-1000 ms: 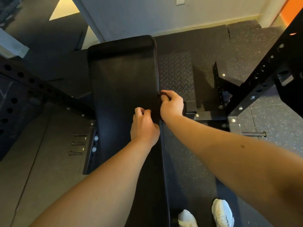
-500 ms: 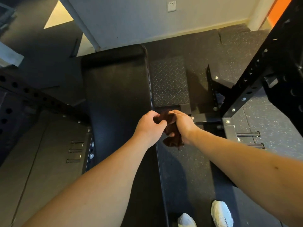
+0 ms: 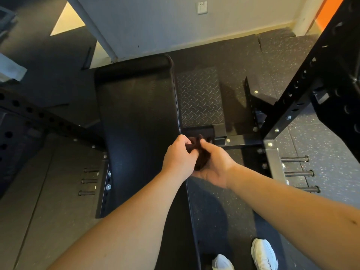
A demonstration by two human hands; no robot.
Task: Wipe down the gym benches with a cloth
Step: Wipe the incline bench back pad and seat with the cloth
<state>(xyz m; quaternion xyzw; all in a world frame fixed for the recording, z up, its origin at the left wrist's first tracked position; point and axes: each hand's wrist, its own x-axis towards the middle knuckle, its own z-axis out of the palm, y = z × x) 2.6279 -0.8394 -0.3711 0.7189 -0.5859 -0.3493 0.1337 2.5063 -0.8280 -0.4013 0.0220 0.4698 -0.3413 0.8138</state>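
A long black padded gym bench (image 3: 136,117) runs from below me toward the far wall. Over its right edge both my hands hold a small dark brown cloth (image 3: 199,154), bunched up between them. My left hand (image 3: 180,158) pinches the cloth's top with curled fingers. My right hand (image 3: 213,166) lies palm up beneath it, fingers curled round the cloth. Most of the cloth is hidden between the two hands.
A black perforated rack upright (image 3: 303,86) slants up on the right, with a diamond-plate footplate (image 3: 198,98) beside the bench. Storage pegs (image 3: 296,173) stick out at right and pegs (image 3: 88,181) at left. My white shoes (image 3: 263,254) stand on speckled rubber flooring.
The hands lifted the cloth off the bench's right edge and gathered it between them. My right hand has turned palm up under the cloth.
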